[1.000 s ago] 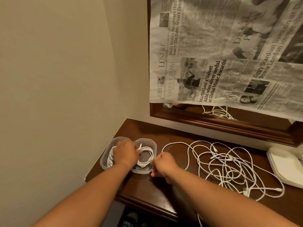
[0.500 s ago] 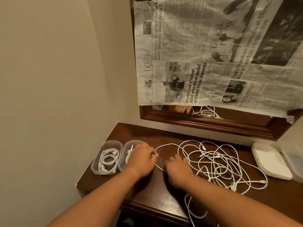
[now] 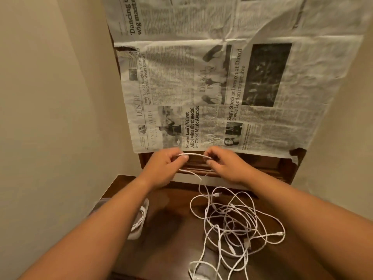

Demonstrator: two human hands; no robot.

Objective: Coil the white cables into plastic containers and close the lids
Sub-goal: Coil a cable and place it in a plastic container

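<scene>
White cables [image 3: 232, 221] on dark wooden table [image 3: 171, 225]

White cable [image 3: 195, 154]: one short span is raised above the table [image 3: 171, 229], drawn almost level between the left grip [image 3: 166, 164] and the right grip [image 3: 226, 164], each pinching it. The remainder hangs down into the tangle of white cables [image 3: 232, 223], which lies in loose loops on the right of the table, connector ends showing.

Plastic container [image 3: 146, 207]: clear, on the left of the table, partly hidden, with a coiled cable [image 3: 141, 217] inside.
</scene>
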